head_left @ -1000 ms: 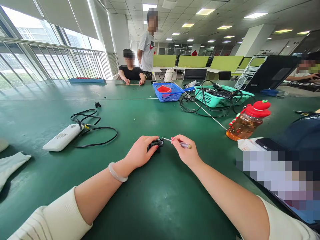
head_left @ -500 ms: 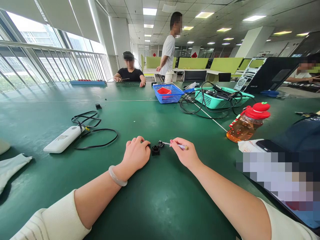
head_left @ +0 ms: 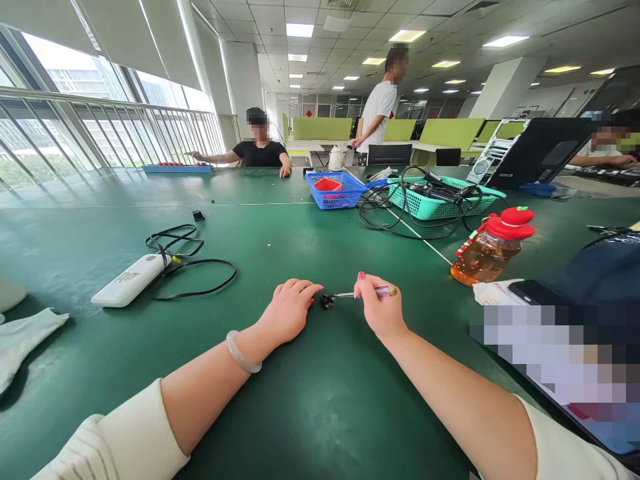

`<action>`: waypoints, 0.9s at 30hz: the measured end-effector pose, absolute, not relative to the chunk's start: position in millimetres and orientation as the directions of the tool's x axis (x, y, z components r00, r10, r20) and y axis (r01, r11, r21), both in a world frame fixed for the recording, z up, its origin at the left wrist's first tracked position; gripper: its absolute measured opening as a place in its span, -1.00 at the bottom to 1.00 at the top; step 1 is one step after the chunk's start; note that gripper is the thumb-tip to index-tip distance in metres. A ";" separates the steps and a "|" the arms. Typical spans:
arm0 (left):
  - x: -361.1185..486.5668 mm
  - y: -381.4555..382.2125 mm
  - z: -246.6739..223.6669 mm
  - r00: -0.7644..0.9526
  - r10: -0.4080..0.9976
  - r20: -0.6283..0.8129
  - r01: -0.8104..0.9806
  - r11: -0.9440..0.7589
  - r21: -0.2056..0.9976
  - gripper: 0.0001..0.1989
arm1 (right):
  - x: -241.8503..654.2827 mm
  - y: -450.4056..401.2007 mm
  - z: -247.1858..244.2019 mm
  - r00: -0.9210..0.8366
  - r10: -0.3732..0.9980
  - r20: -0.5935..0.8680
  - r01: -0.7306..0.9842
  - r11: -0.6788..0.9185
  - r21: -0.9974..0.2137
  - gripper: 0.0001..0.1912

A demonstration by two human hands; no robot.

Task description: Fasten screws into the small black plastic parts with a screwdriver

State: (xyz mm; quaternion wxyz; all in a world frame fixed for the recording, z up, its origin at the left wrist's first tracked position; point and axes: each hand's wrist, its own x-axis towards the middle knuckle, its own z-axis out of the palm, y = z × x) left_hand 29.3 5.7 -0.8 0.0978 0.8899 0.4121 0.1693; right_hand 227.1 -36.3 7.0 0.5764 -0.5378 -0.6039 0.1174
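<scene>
A slim screwdriver point(head_left: 386, 291) with a clear purplish handle is pinched in my right hand point(head_left: 383, 312), its shaft pointing left. The tip meets a small cluster of black pieces point(head_left: 327, 301), too small to make out, on the green table. Just left of the cluster rests my left hand point(head_left: 287, 310), palm down, fingers bent together and thumb side towards the pieces. What lies under or inside these fingers is hidden. The square black part with a round opening, seen earlier, does not show now.
A white power bank point(head_left: 133, 280) with a black cable lies left. Further back are a blue basket point(head_left: 335, 199), a teal basket point(head_left: 420, 208) of cables and a red-lidded bottle point(head_left: 487, 257). A phone point(head_left: 537, 291) lies right. One person sits opposite; another walks behind.
My left hand has shifted right, over where the square black part lay. My right hand and the screwdriver have moved slightly right. The person in white has walked right; the seated person has stretched out an arm.
</scene>
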 end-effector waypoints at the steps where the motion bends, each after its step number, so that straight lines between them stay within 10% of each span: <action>1: 29.4 6.3 -0.3 0.589 0.779 0.217 0.714 -0.627 0.313 -0.60 | 227.3 -36.0 6.4 0.241 0.784 0.572 0.520 0.394 -0.758 -0.50; 27: -33.1 -53.8 8.0 0.623 0.769 0.143 0.704 -0.631 0.327 -0.75 | 230.2 -37.7 11.3 0.275 0.778 0.565 0.426 0.429 -0.797 -0.45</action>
